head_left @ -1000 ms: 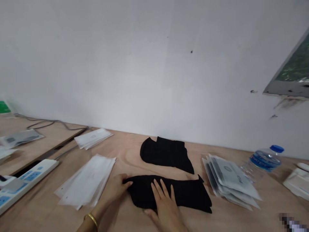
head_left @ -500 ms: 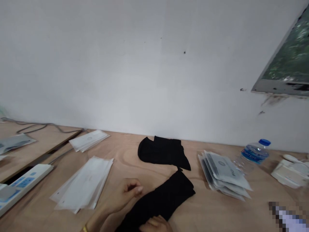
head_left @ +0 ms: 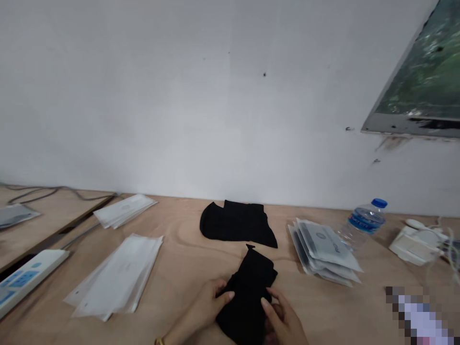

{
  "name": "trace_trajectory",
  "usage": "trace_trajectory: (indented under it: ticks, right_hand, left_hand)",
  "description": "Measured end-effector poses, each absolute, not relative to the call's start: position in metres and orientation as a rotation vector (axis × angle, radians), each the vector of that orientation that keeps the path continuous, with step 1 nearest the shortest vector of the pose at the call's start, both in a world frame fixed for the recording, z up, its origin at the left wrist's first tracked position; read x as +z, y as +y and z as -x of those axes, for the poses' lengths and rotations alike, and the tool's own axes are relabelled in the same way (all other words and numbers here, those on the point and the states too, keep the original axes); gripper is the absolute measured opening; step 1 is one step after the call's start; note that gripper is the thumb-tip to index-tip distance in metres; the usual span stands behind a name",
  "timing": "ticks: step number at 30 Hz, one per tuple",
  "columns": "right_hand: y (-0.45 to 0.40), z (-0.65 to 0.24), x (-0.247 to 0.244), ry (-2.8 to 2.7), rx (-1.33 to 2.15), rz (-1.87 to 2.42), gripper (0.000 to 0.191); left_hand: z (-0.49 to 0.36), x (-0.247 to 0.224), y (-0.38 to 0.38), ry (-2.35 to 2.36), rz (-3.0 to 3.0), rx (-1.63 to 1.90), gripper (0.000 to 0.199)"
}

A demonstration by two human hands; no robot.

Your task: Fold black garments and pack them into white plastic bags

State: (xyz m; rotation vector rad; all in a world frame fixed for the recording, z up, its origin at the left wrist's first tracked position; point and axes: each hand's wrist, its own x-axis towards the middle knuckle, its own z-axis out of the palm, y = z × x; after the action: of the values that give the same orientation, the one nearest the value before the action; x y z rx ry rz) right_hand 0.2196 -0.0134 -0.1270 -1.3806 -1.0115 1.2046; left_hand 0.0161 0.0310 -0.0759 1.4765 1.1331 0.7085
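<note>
A piece of black fabric (head_left: 247,297) lies at the front middle of the wooden table, its near end folded. My left hand (head_left: 212,301) grips its left edge, thumb on top. On the opposite edge my right hand (head_left: 282,316) pinches the fabric, thumb on top and some fingers hidden beneath. Beyond it, close to the wall, another black fabric piece (head_left: 237,223) lies flat. To the left are a fanned stack of translucent bags (head_left: 120,275) and a smaller stack (head_left: 125,210). Several filled bags (head_left: 327,249) are piled to the right.
A water bottle (head_left: 367,219) with a blue cap lies tilted behind the filled bags. White items with cables (head_left: 417,244) sit farther right. A power strip (head_left: 30,278) is at the left, near a gap between tables. A pixelated object (head_left: 424,318) occupies the lower right.
My left hand has come right and down onto the fabric. My right hand has moved right to its other edge. The near fabric is now more upright and compact. The view has shifted slightly.
</note>
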Motion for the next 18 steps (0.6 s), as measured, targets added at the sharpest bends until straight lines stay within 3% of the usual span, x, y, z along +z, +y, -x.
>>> trace_trajectory:
  ticks: [4, 10, 15, 18]
  right_hand:
    - [-0.006, -0.230, -0.129, -1.001, 1.241, 1.315, 0.062]
    - [0.025, -0.240, -0.087, -1.446, 0.801, 1.496, 0.041]
    - [0.060, -0.212, -0.063, -1.838, 0.862, 1.377, 0.013]
    - [0.078, -0.207, -0.071, -1.836, 0.870, 1.395, 0.030]
  left_hand:
    - [-0.027, -0.080, 0.034, 1.231, -1.513, 0.694, 0.033]
    - [-0.026, -0.085, 0.033, 1.081, -1.489, 0.643, 0.020]
    - [-0.021, -0.084, 0.026, 1.002, -1.479, 0.659, 0.021]
    - [-0.017, -0.081, 0.023, 0.982, -1.478, 0.694, 0.022]
